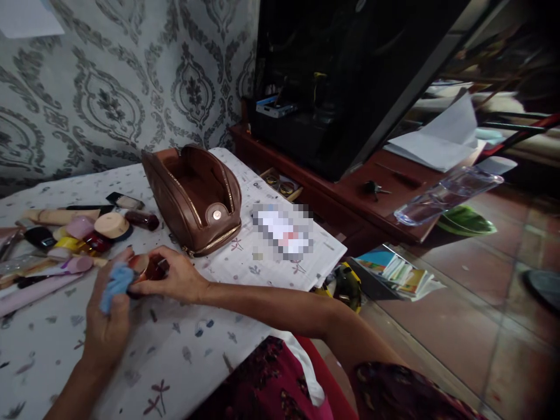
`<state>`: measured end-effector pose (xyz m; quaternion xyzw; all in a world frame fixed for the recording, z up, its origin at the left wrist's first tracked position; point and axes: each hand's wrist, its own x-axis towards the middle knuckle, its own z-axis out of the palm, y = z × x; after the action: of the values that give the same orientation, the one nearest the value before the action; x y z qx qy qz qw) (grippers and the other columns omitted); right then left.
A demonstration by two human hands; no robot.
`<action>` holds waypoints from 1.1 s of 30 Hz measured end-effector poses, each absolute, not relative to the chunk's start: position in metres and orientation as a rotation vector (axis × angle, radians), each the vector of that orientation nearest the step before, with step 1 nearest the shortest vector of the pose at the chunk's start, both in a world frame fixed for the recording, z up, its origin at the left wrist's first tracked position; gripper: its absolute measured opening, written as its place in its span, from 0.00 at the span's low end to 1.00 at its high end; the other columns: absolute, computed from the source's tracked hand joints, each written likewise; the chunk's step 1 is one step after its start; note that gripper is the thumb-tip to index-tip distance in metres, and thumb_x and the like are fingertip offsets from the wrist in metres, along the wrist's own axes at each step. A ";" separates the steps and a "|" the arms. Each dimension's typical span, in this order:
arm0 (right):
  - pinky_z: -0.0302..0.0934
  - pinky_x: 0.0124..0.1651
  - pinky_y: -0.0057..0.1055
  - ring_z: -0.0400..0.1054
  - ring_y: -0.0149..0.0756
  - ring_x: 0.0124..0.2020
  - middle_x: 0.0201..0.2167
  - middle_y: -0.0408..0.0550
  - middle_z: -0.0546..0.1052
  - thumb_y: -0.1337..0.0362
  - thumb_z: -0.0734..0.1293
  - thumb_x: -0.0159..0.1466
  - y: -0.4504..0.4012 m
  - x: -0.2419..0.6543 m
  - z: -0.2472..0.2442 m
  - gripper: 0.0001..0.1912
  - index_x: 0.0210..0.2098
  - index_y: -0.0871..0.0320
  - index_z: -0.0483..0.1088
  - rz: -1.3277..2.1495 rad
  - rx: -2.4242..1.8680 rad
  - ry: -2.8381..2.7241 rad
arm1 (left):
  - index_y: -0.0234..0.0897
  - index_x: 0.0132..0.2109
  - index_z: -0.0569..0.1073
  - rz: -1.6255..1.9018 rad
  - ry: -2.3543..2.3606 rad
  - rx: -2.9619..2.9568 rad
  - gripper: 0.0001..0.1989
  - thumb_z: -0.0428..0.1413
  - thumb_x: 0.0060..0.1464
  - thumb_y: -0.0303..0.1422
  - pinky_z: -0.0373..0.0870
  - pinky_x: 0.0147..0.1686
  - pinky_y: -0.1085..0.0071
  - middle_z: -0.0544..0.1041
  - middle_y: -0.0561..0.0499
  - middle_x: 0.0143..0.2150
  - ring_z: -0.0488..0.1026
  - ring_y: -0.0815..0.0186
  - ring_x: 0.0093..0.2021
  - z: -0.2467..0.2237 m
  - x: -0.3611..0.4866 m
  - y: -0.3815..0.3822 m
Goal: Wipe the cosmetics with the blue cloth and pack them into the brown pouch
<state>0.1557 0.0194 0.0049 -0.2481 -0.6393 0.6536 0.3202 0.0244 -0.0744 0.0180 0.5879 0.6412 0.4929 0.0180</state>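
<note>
My right hand [181,279] grips a small reddish-brown cosmetic container [142,265] between thumb and fingers, above the tabletop. A crumpled light-blue cloth [117,284] is in my left hand [105,321], pressed up against the container's near left side. Fingers hide much of the container, so its exact kind is unclear. Just behind my hands stands a brown zipped bag [175,207], its top unzipped and spread wide. Left of it lies a pile of cosmetics, among them a round beige-topped jar [112,224], a dark red bottle [142,220] and a pink tube [39,294].
A patterned white cloth [210,326] covers the table. Right of the bag lies a blurred-out flat object [282,230]. A large black screen [324,76] stands on a reddish wooden cabinet [394,204], with keys [374,188] and a clear plastic bottle [450,195] nearby.
</note>
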 end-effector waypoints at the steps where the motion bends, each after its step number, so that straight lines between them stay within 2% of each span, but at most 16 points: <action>1: 0.67 0.43 0.30 0.71 0.33 0.40 0.37 0.41 0.75 0.54 0.81 0.49 0.020 0.156 0.004 0.30 0.46 0.56 0.70 1.663 -0.623 -1.737 | 0.40 0.54 0.75 1.491 1.959 1.894 0.25 0.48 0.63 0.52 0.67 0.62 0.52 0.76 0.42 0.56 0.71 0.50 0.59 0.018 0.025 -0.075; 5: 0.64 0.59 0.38 0.69 0.40 0.54 0.50 0.49 0.73 0.61 0.82 0.48 0.024 0.153 -0.002 0.36 0.53 0.56 0.68 1.355 -0.517 -1.992 | 0.38 0.56 0.73 1.476 2.047 1.845 0.22 0.51 0.63 0.46 0.67 0.59 0.52 0.74 0.41 0.53 0.72 0.50 0.56 0.017 0.026 -0.074; 9: 0.64 0.62 0.39 0.66 0.42 0.58 0.52 0.51 0.71 0.56 0.80 0.53 0.024 0.154 -0.003 0.39 0.59 0.57 0.64 1.226 -0.479 -2.145 | 0.38 0.51 0.74 1.461 2.094 1.828 0.20 0.51 0.62 0.47 0.68 0.55 0.54 0.74 0.45 0.47 0.73 0.52 0.50 0.022 0.024 -0.073; 12: 0.67 0.58 0.36 0.67 0.40 0.56 0.53 0.52 0.69 0.55 0.77 0.57 0.021 0.160 0.002 0.41 0.64 0.57 0.59 1.114 -0.456 -2.265 | 0.40 0.49 0.74 1.417 2.121 1.705 0.19 0.51 0.63 0.48 0.71 0.50 0.58 0.76 0.48 0.44 0.74 0.56 0.46 0.029 0.023 -0.075; 14: 0.70 0.52 0.34 0.68 0.39 0.53 0.55 0.53 0.66 0.56 0.74 0.61 0.017 0.164 0.005 0.38 0.65 0.56 0.57 0.965 -0.424 -2.398 | 0.41 0.50 0.75 1.434 2.173 1.596 0.19 0.50 0.64 0.48 0.72 0.49 0.60 0.77 0.49 0.44 0.75 0.57 0.45 0.031 0.023 -0.077; 17: 0.71 0.43 0.32 0.69 0.39 0.48 0.57 0.53 0.66 0.58 0.72 0.63 0.012 0.166 0.005 0.33 0.64 0.55 0.58 0.720 -0.401 -2.553 | 0.39 0.54 0.74 1.422 2.202 1.743 0.20 0.49 0.65 0.46 0.71 0.54 0.59 0.78 0.45 0.51 0.75 0.55 0.51 0.030 0.025 -0.080; 19: 0.71 0.40 0.33 0.70 0.39 0.44 0.56 0.54 0.66 0.58 0.72 0.62 0.010 0.165 0.002 0.31 0.61 0.57 0.60 0.651 -0.414 -2.581 | 0.38 0.57 0.73 1.266 2.134 1.991 0.21 0.50 0.65 0.44 0.69 0.59 0.57 0.76 0.43 0.57 0.73 0.54 0.57 0.027 0.026 -0.080; 22: 0.72 0.42 0.35 0.70 0.40 0.44 0.55 0.55 0.66 0.59 0.72 0.61 0.010 0.162 -0.004 0.29 0.58 0.58 0.62 0.705 -0.427 -2.535 | 0.38 0.60 0.71 1.117 2.050 2.077 0.22 0.50 0.65 0.44 0.66 0.62 0.57 0.76 0.43 0.59 0.72 0.54 0.60 0.024 0.026 -0.078; 27: 0.69 0.53 0.39 0.70 0.41 0.49 0.52 0.52 0.69 0.62 0.75 0.56 0.018 0.159 -0.005 0.32 0.57 0.56 0.65 1.012 -0.383 -2.241 | 0.34 0.56 0.75 1.367 2.009 1.444 0.30 0.48 0.64 0.54 0.65 0.64 0.55 0.78 0.40 0.58 0.72 0.52 0.61 0.026 0.021 -0.071; 31: 0.67 0.55 0.41 0.70 0.42 0.50 0.49 0.50 0.73 0.56 0.79 0.52 0.024 0.154 -0.005 0.33 0.54 0.55 0.67 1.322 -0.405 -1.842 | 0.36 0.58 0.74 1.501 1.793 1.067 0.36 0.43 0.62 0.61 0.69 0.61 0.55 0.79 0.40 0.55 0.74 0.51 0.59 0.021 0.016 -0.067; 33: 0.67 0.55 0.41 0.70 0.42 0.50 0.49 0.51 0.74 0.55 0.78 0.53 0.024 0.152 -0.008 0.32 0.54 0.56 0.67 1.420 -0.430 -1.752 | 0.38 0.60 0.73 1.527 1.773 1.087 0.37 0.48 0.59 0.62 0.67 0.63 0.55 0.78 0.41 0.57 0.72 0.51 0.62 0.017 0.018 -0.067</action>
<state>0.1521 0.0243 -0.0081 -0.1708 -0.6959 0.5639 0.4105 0.0183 -0.0671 0.0169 0.4050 0.6603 0.5686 0.2771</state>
